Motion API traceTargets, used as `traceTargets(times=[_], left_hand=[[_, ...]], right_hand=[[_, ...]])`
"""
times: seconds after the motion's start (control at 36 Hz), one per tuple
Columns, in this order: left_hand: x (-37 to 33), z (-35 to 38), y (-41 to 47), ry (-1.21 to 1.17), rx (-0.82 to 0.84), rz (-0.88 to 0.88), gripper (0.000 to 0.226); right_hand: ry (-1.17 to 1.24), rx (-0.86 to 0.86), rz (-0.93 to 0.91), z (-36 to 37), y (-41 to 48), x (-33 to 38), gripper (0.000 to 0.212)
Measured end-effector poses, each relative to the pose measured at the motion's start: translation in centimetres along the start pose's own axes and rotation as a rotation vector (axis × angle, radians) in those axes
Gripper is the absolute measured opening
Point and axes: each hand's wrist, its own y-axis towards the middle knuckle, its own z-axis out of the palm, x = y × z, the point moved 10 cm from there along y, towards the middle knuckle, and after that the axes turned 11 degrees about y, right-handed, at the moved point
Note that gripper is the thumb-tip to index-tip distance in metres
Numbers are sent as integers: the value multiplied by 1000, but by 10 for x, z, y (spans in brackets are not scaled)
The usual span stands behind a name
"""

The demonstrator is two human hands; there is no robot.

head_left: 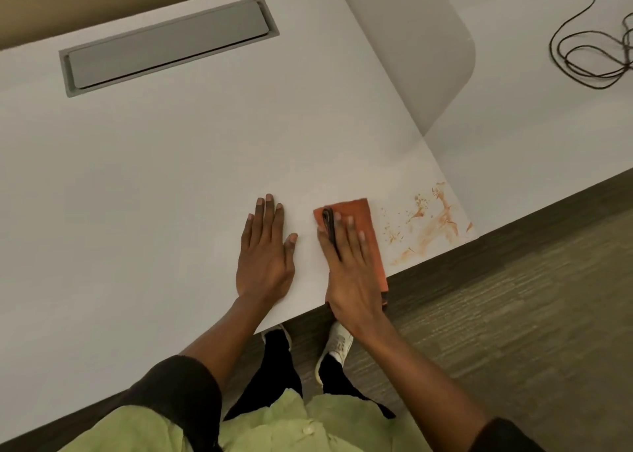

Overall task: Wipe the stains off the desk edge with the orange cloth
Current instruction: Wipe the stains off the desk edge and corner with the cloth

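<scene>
A folded orange cloth (363,217) lies flat on the white desk (171,177) at its near edge. My right hand (349,266) presses flat on the cloth, fingers spread, with a thin dark object lying under the index finger. To the right of the cloth, brownish-orange stains (431,225) smear the desk's corner along the edge. My left hand (265,256) rests palm down on the bare desk, a little to the left of the cloth, holding nothing.
A grey cable-tray lid (168,45) is set into the desk at the back left. A grey divider panel (421,40) stands at the right, and beyond it a second desk with a coiled black cable (596,54). Carpet (513,297) lies below the edge.
</scene>
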Motion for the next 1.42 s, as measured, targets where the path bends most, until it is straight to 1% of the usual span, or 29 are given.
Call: traceTargets(times=[0.08,0.19,0.28,0.36,0.47,0.61,0.67,0.75,0.81,0.86,0.92,1.03,1.11,1.19,1.28,1.33,1.42], left_hand=[[1,0,-1,20,6,-7,68],[-1,-2,-1,31,7,-7,68],[-3,-4,-1,38,8,-5,67],[-4,-4,0,36,3,-10,67],[-4,-2,0,30,5,-21,68],[-5,-1,-2,39,-13,-22,68],[-5,-2,-2,47,-12,-20,68],[-6,-6,1,48,-8,-18,68],[-6,-7,2,49,-12,-18,67],[-6,-6,1,53,-14,-21,68],[-6,-5,0,52,-13,-25,68],[-6,-3,0,53,-20,-34,68],[-5,-2,-2,55,-26,-33,68],[-5,-2,-1,63,-29,-23,68],[-6,-3,1,63,-34,-19,67],[-7,-3,1,69,-34,-18,67],[-6,-4,1,73,-37,-23,68]], right_hand=[[-20,-51,45,-16,25,-17,111],[-94,-156,213,-55,69,-61,90],[-25,-198,302,-64,73,-71,83],[17,-185,259,-44,49,-39,84],[59,-97,192,-8,16,-3,94],[13,-79,196,-18,48,-17,96],[-21,-125,264,-36,71,-37,88],[-2,-226,451,-70,92,-76,80],[18,-280,566,-80,87,-94,81],[27,-294,629,-78,75,-96,82],[24,-255,627,-64,66,-83,81],[-6,-177,518,-41,79,-49,73],[-47,-165,491,-51,106,-54,66],[-45,-198,582,-79,127,-89,69],[-45,-261,708,-100,122,-125,58],[-66,-266,741,-99,107,-132,58],[-59,-218,736,-79,85,-114,67]])
